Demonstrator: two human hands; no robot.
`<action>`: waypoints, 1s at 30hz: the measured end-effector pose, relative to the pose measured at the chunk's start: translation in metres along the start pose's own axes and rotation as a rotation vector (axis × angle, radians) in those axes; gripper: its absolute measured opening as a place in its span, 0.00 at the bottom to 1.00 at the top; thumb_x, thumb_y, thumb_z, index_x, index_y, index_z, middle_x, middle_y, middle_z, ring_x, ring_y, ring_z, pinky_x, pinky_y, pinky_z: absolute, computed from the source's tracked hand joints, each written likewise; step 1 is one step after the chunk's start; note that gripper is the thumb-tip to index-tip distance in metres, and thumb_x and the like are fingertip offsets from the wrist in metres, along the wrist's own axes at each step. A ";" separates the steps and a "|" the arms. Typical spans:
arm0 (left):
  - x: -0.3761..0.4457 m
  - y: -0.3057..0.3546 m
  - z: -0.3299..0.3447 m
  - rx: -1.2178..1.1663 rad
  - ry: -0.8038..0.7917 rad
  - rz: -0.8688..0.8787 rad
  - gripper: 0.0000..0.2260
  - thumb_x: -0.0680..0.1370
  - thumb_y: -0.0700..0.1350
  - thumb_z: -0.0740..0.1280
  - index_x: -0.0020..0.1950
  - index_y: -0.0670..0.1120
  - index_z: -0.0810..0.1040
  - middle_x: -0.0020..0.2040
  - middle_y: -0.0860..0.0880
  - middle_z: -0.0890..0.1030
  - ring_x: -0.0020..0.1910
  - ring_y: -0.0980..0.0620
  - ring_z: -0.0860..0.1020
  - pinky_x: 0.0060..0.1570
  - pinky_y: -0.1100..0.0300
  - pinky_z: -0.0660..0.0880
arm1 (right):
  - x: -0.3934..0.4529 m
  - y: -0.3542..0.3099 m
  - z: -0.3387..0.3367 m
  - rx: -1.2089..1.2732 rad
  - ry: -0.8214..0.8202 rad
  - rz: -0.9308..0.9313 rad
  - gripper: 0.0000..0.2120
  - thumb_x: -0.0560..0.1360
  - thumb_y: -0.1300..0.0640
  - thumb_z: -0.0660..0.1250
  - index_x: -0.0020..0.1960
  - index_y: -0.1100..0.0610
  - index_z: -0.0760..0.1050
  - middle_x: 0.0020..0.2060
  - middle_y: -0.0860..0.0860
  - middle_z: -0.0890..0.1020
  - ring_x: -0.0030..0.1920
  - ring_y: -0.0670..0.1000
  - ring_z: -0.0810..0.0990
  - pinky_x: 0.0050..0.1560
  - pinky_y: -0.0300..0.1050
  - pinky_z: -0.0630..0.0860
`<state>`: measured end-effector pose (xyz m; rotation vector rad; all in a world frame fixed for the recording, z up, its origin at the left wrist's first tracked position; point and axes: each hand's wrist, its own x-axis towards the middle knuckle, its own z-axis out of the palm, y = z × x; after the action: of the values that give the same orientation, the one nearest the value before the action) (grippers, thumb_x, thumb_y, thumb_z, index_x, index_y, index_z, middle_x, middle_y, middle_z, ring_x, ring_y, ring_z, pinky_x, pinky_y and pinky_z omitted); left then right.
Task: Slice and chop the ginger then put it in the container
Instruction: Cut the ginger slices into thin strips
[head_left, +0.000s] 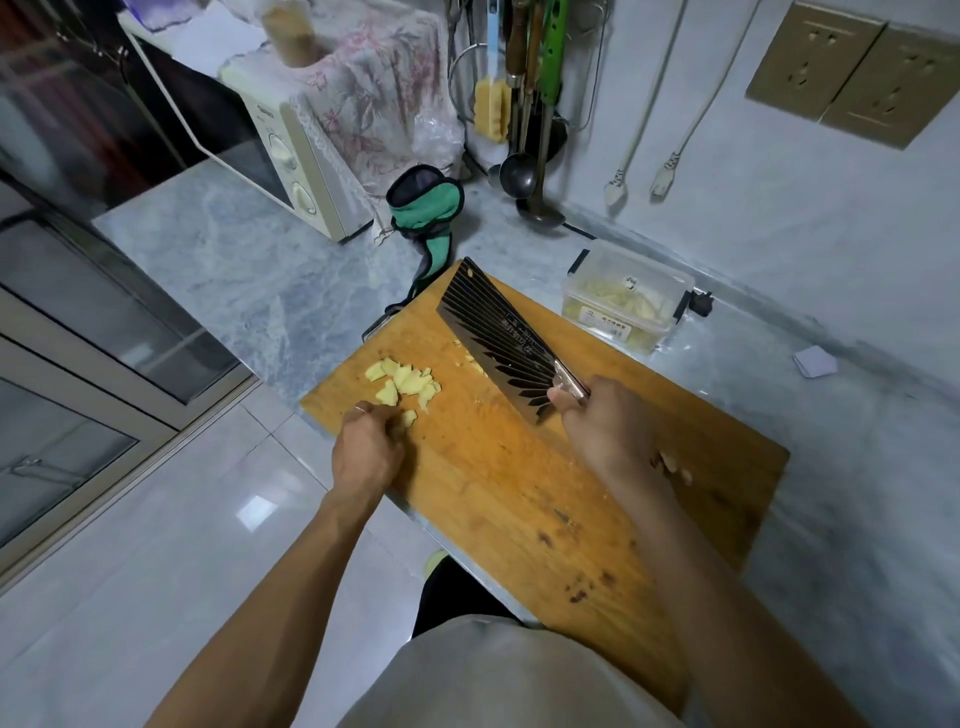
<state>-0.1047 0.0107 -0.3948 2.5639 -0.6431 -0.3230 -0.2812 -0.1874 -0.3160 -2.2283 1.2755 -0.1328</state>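
A small heap of pale yellow ginger slices (402, 382) lies near the far left corner of the wooden cutting board (519, 483). My left hand (366, 449) sits at the near side of the heap, its curled fingers on a slice. My right hand (605, 421) grips the handle of a dark ridged cleaver (498, 338), whose blade is tilted above the board to the right of the heap. A few ginger bits (675, 462) lie by my right wrist. The clear plastic container (626, 296), with ginger pieces inside, stands open on the counter beyond the board.
A cream microwave (291, 166) with a floral cloth stands at the back left. A green and black mitt (426, 208) lies behind the board. Ladles and utensils (524, 104) hang at the wall corner. Two plugs (639, 182) dangle by the wall. The counter edge runs along the board's left side.
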 end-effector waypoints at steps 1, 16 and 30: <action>0.001 0.001 -0.001 -0.005 -0.004 -0.021 0.10 0.78 0.39 0.66 0.57 0.45 0.82 0.55 0.45 0.77 0.48 0.44 0.77 0.47 0.52 0.79 | -0.002 -0.002 0.000 0.031 -0.005 0.009 0.16 0.79 0.42 0.67 0.48 0.55 0.76 0.39 0.51 0.81 0.40 0.54 0.78 0.37 0.44 0.70; -0.049 0.036 0.025 -0.474 -0.052 -0.230 0.03 0.76 0.45 0.73 0.47 0.48 0.86 0.42 0.56 0.83 0.38 0.65 0.77 0.36 0.74 0.69 | -0.063 0.043 0.021 0.393 -0.225 0.129 0.06 0.80 0.56 0.68 0.55 0.56 0.74 0.45 0.52 0.80 0.40 0.48 0.80 0.35 0.39 0.74; -0.051 0.067 0.052 -0.372 -0.085 -0.186 0.06 0.75 0.47 0.72 0.39 0.50 0.86 0.40 0.56 0.85 0.39 0.56 0.81 0.42 0.63 0.76 | -0.066 0.054 0.008 0.304 -0.211 0.002 0.15 0.81 0.47 0.65 0.38 0.53 0.72 0.33 0.48 0.76 0.34 0.47 0.76 0.34 0.42 0.68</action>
<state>-0.1916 -0.0367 -0.4006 2.2624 -0.3346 -0.5606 -0.3554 -0.1510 -0.3379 -1.9257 1.0656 -0.0817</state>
